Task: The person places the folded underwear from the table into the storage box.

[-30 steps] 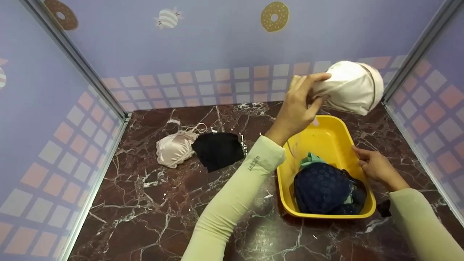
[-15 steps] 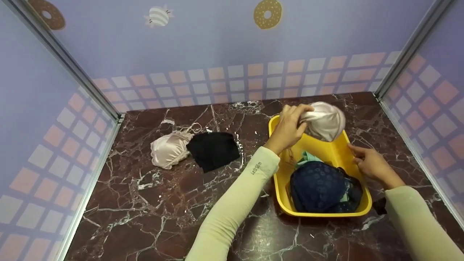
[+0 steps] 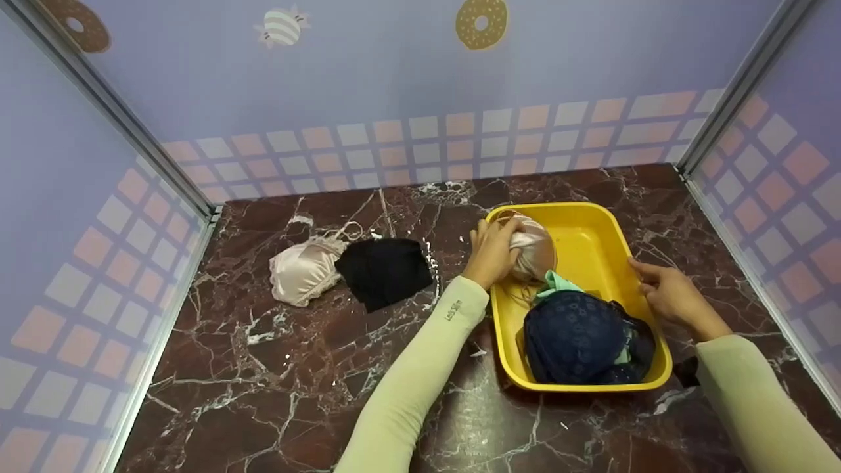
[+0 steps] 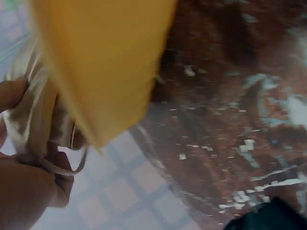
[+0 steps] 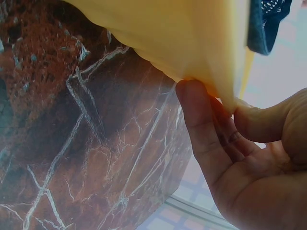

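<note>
Purple panel walls [image 3: 368, 59] are seen on three sides, printed with sweets and tiles; the dark red marbled surface [image 3: 276, 394] is veined white, hard-looking, glossy; the yellow bin [image 3: 591, 240] is set on its right part, judged light, stiff plastic, likely to slide, best steadied by the rim; its right side is pinched by the right hand [image 3: 677, 299]; a navy bra [image 3: 575, 335] is heaped in the near end, cups probably springy; a black cloth [image 3: 384, 272] and a lace-edged bra [image 3: 305, 269] are laid outside, well to the left; the satin bra [image 3: 537, 249] is pinched by the left hand [image 3: 493, 253] in the bin's far-left corner; judged light, soft, slippery; best gripped by bunched fabric, not the thin strap [image 4: 67, 170], which could snag.
</note>
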`<state>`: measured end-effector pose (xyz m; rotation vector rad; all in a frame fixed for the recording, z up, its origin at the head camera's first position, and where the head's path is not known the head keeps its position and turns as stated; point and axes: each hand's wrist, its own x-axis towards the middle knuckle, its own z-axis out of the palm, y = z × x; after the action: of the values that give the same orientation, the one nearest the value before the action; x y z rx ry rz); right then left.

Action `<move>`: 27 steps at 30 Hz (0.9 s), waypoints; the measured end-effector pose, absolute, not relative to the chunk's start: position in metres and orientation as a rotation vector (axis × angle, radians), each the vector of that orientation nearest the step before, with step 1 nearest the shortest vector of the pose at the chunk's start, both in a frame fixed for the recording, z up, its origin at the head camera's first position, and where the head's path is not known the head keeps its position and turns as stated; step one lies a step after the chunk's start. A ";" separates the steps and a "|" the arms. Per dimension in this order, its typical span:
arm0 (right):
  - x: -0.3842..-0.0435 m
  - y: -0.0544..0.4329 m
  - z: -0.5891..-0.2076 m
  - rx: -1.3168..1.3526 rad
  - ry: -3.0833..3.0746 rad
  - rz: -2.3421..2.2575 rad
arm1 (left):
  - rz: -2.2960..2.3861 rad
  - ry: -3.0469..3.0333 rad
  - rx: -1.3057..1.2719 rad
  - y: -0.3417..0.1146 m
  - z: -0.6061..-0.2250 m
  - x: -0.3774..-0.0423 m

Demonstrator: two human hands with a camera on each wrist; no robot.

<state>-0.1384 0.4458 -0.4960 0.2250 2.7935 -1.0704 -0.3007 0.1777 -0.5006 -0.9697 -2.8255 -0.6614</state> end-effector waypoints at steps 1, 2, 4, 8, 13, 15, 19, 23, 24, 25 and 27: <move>-0.139 0.446 -0.496 0.224 2.793 -1.072 | -0.655 -2.846 -0.958 0.176 -0.503 -0.301; -0.139 0.446 -0.496 0.225 2.796 -1.068 | -0.656 -2.858 -0.953 0.175 -0.505 -0.302; -0.139 0.446 -0.496 0.220 2.807 -1.058 | -0.683 -2.866 -0.949 0.172 -0.506 -0.302; -0.138 0.446 -0.496 0.222 2.818 -1.049 | -0.711 -2.814 -0.939 0.171 -0.505 -0.302; -0.139 0.446 -0.496 0.241 2.811 -1.033 | -0.624 -2.788 -0.987 0.174 -0.499 -0.299; -0.140 0.445 -0.497 0.253 2.800 -1.031 | -0.563 -2.831 -1.055 0.176 -0.498 -0.296; -0.141 0.445 -0.498 0.273 2.765 -1.055 | -0.478 -2.946 -1.153 0.180 -0.500 -0.290; -0.141 0.445 -0.498 0.287 2.749 -1.083 | -0.455 -2.988 -1.191 0.182 -0.502 -0.287; -0.140 0.445 -0.498 0.290 2.749 -1.088 | -0.471 -2.989 -1.205 0.182 -0.502 -0.288; -0.140 0.445 -0.498 0.286 2.755 -1.088 | -0.496 -2.985 -1.219 0.182 -0.502 -0.289; -0.139 0.446 -0.499 0.280 2.758 -1.093 | -0.565 -2.960 -1.244 0.180 -0.502 -0.292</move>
<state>-0.1394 0.4463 -0.4991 0.2797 2.7577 -1.0927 -0.2918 0.1797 -0.5024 -1.2442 -2.9595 -0.5649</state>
